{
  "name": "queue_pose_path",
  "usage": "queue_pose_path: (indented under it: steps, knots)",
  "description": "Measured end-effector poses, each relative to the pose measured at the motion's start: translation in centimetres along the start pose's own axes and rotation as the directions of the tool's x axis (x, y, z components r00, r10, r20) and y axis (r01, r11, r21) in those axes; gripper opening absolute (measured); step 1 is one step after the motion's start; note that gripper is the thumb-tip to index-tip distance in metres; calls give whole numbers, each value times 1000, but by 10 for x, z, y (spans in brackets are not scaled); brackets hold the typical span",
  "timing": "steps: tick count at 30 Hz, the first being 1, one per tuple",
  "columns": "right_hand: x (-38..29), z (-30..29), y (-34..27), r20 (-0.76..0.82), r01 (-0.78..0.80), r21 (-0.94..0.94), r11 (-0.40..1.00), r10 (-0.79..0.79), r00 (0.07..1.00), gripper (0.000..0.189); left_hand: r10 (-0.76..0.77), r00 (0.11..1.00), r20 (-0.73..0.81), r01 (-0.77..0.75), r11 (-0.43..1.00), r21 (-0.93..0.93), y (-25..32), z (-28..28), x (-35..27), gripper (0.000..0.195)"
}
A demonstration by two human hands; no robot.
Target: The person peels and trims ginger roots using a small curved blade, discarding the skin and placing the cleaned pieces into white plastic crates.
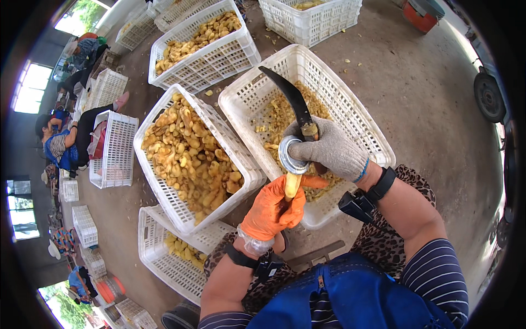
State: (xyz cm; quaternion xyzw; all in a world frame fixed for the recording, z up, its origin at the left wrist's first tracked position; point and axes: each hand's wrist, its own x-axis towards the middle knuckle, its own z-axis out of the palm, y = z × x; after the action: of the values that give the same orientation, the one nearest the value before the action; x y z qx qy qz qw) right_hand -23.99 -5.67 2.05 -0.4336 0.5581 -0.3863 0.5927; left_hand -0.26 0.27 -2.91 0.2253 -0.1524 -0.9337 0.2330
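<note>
My left hand (276, 207), in an orange glove, grips a peeled yellow piece of ginger root (293, 185) that points upward. My right hand (335, 148) wears a grey knit glove and is closed round the handle of a knife with a curved dark blade (289, 92), its tip up and to the left. A round metal piece (295, 155) sits at my right thumb, against the ginger's upper end; how it is held is partly hidden. Beneath both hands stands a white plastic crate (361, 111) holding yellow scraps (304, 94).
Left of my hands, a white crate (141, 123) is heaped with ginger (189, 152). A lower crate (164, 257) holds peeled pieces (185, 249). More crates (213, 61) stand ahead. A seated person (65, 144) is at far left; a wheel (489, 95) stands at right.
</note>
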Motion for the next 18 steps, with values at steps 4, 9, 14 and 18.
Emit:
queue_pose_path:
  steps: [4, 9, 14, 18]
  knots:
    - [0, -3, -8, -2, -43, -67, 997, 43, 999, 38, 103, 961, -257, -104, 995, 12, 0, 2, 6, 64]
    - [3, 0, -7, -17, -86, -195, 977, 84, 996, 36, 227, 956, -188, -112, 868, 483, 10, 18, 7, 52]
    - [3, 13, -1, -102, 72, -185, 980, -92, 990, 36, 302, 938, -171, -115, 734, 669, 6, 1, 6, 43]
    - [1, 18, 2, -88, 157, -231, 960, -181, 980, 37, 371, 863, -344, -1, 680, 733, 2, 17, 11, 35]
